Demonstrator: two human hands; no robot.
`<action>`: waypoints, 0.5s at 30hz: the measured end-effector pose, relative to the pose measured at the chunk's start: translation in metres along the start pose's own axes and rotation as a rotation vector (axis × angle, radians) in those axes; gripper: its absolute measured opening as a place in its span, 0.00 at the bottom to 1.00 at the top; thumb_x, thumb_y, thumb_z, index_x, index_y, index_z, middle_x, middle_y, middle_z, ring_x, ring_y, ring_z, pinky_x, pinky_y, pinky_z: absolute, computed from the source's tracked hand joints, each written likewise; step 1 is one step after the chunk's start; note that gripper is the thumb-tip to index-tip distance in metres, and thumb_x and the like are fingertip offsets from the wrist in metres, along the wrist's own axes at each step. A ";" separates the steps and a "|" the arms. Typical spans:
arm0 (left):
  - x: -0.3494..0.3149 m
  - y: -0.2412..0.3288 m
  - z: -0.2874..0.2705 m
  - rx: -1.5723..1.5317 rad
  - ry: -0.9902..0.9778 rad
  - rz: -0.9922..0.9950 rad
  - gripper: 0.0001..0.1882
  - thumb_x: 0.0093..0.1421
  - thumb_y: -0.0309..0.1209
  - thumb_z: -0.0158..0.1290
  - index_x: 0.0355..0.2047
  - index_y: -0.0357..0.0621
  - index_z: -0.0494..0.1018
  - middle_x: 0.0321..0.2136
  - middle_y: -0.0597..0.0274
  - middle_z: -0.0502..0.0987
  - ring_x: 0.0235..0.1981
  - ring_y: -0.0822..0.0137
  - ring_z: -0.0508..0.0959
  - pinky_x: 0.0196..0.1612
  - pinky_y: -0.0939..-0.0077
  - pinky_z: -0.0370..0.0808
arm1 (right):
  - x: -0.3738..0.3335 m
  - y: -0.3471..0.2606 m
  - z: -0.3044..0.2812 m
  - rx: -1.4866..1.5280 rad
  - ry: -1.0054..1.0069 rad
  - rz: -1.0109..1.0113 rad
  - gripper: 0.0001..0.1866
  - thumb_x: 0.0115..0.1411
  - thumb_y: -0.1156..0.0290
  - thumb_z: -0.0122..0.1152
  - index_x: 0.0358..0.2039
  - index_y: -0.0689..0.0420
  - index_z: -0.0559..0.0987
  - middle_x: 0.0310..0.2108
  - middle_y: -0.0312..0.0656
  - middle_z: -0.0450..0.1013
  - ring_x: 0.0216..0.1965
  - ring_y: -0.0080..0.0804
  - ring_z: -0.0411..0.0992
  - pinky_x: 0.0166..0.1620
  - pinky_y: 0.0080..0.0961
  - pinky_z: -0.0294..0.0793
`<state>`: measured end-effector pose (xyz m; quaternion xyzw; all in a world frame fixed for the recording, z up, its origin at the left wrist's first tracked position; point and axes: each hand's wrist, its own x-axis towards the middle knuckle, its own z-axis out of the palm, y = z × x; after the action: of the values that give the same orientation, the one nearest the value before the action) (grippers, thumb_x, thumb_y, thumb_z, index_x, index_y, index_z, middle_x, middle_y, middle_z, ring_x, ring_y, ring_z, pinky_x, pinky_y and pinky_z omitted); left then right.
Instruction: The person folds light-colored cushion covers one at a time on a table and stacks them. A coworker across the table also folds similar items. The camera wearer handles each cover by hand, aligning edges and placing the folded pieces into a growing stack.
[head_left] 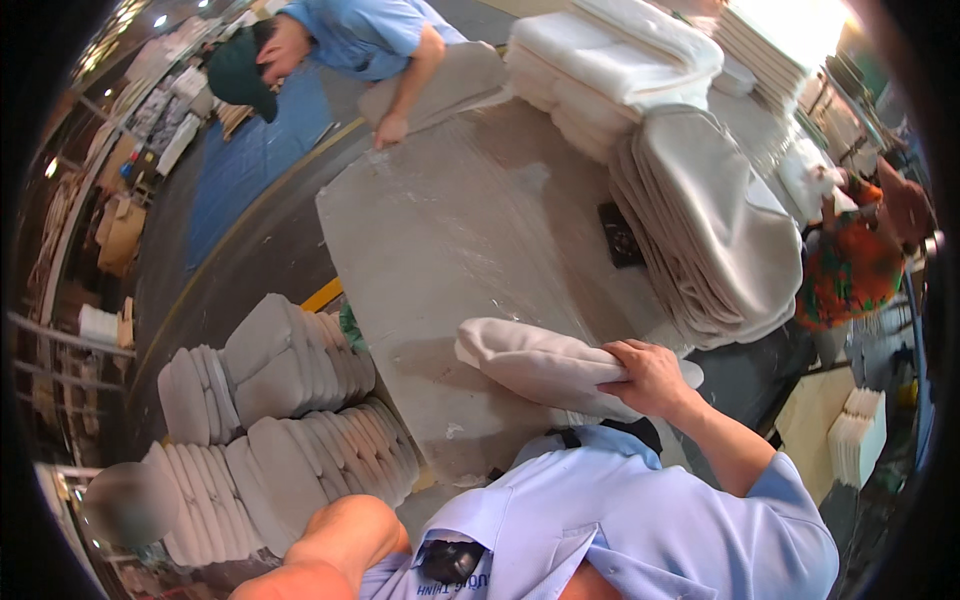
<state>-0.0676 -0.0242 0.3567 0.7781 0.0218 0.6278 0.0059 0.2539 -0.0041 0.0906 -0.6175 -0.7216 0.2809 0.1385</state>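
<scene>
At the near edge of the table, my right hand (650, 378) grips one end of a soft grey fabric-covered cushion (540, 365). Its fingers lie over the top edge, and the thumb side is against the near face. The cushion is tilted up on its long side, its other end pointing left over the table. My left arm (345, 535) bends at the lower left, and its hand is out of sight. The table (430, 230) has a grey top under wrinkled clear film.
A stack of grey cushions (715, 220) stands at the table's right, beside folded white padding (610, 60) and a small black object (620, 235). More grey cushions (300, 360) are piled left of the table. Across it, a co-worker's hand (391, 130) rests near another grey piece (440, 85).
</scene>
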 end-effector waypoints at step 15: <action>-0.195 -0.085 0.063 -0.132 0.138 -1.409 0.18 0.74 0.39 0.57 0.56 0.42 0.70 0.45 0.56 0.78 0.48 0.64 0.79 0.57 0.67 0.74 | -0.032 0.019 -0.016 0.734 0.382 0.263 0.22 0.58 0.74 0.79 0.52 0.62 0.83 0.39 0.37 0.84 0.40 0.20 0.78 0.46 0.24 0.80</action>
<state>-0.0495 0.0541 0.1493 0.5353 0.4821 0.5224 0.4562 0.2845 -0.0303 0.0976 -0.6547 -0.4506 0.4149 0.4430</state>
